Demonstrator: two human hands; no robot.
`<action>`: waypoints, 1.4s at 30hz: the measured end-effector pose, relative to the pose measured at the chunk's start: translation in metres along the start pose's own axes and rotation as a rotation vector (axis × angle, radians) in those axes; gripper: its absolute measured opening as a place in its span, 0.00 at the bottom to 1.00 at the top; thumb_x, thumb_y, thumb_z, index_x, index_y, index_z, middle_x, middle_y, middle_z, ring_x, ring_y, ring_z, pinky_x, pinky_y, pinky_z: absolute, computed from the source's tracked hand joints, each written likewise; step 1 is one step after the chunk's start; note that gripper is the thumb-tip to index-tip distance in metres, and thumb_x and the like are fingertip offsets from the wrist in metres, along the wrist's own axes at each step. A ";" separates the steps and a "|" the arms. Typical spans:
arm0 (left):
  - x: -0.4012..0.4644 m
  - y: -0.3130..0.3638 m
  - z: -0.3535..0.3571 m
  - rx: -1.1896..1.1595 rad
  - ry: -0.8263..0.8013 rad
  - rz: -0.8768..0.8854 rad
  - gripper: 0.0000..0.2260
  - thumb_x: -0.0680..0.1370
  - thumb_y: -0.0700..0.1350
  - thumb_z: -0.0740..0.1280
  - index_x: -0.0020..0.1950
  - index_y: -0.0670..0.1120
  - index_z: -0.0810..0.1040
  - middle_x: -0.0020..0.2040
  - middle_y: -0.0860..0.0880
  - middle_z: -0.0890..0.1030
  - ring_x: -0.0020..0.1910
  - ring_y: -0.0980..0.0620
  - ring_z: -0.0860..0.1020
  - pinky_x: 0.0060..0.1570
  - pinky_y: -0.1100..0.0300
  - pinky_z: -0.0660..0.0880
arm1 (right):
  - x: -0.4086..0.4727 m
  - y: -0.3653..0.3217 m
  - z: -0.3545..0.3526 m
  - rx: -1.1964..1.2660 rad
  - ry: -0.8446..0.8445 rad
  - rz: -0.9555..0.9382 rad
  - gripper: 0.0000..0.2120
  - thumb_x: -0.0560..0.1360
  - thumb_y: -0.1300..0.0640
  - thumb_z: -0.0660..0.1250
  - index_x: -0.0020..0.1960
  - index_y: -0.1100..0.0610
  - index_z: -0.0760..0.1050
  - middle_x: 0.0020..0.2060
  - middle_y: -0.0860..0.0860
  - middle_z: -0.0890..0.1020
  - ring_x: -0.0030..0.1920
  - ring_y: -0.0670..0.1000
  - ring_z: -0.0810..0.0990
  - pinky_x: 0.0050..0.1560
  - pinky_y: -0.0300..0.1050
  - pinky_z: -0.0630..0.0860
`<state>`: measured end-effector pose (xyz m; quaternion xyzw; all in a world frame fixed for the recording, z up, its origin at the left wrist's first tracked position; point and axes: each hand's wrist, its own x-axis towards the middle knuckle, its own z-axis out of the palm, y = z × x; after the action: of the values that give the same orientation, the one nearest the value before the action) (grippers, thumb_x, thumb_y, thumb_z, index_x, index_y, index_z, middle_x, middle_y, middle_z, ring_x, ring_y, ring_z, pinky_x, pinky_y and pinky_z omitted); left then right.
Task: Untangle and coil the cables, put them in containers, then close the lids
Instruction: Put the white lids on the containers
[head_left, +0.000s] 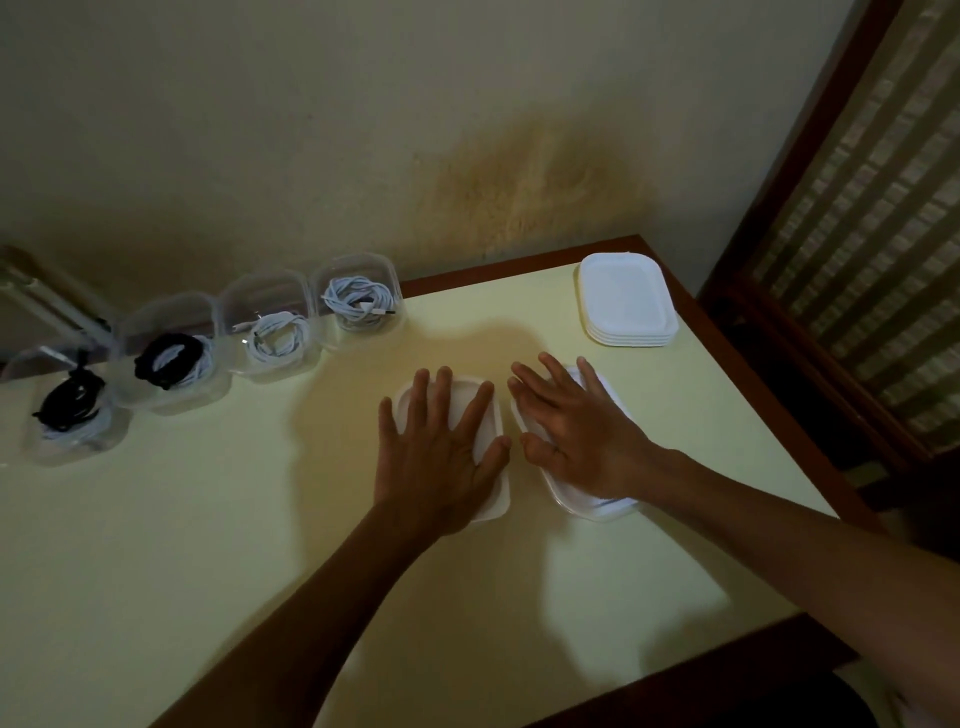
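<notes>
Risk as I see it: left hand (441, 441) and right hand (571, 441) each press flat on a white lid (485, 415) / second lid (602, 506) of two containers side by side on the desk (208, 519); the right lid looks skewed with clear rim showing at the near edge, so it may not seat, or the box could slide out under uneven push. Fingers (415, 400) of both hands straight and spread wide, palms down, gripping nothing, forearms reaching in from the near edge. Four open containers with coiled cables, e.g. white cable (358, 301) and black cable (166, 358), line the far left, unlidded; spare lid stack (628, 299) far right, well apart from them
</notes>
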<state>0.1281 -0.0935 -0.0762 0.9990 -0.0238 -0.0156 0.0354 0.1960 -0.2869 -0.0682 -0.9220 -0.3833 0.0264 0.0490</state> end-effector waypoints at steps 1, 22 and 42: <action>-0.001 -0.001 0.001 -0.003 0.009 0.005 0.32 0.76 0.69 0.36 0.78 0.60 0.38 0.80 0.45 0.41 0.79 0.43 0.40 0.73 0.35 0.45 | -0.001 0.000 0.001 -0.007 0.025 -0.002 0.34 0.79 0.40 0.44 0.77 0.58 0.63 0.78 0.54 0.61 0.79 0.60 0.55 0.74 0.67 0.52; 0.065 0.030 -0.056 -0.179 0.092 -0.051 0.19 0.81 0.57 0.58 0.70 0.53 0.69 0.72 0.47 0.70 0.72 0.46 0.67 0.70 0.41 0.61 | 0.003 0.114 -0.044 -0.299 -0.030 0.418 0.17 0.75 0.58 0.63 0.63 0.53 0.74 0.59 0.53 0.77 0.59 0.56 0.75 0.57 0.52 0.72; 0.172 0.127 -0.042 -0.409 0.280 -0.039 0.09 0.74 0.36 0.64 0.51 0.42 0.80 0.49 0.43 0.83 0.46 0.42 0.79 0.43 0.56 0.69 | -0.032 0.177 -0.030 -0.196 0.320 0.053 0.09 0.70 0.63 0.73 0.49 0.55 0.83 0.44 0.51 0.83 0.50 0.57 0.79 0.52 0.57 0.74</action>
<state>0.2954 -0.2251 -0.0302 0.9638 0.0044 0.1178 0.2393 0.3005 -0.4354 -0.0574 -0.9245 -0.3470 -0.1568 0.0183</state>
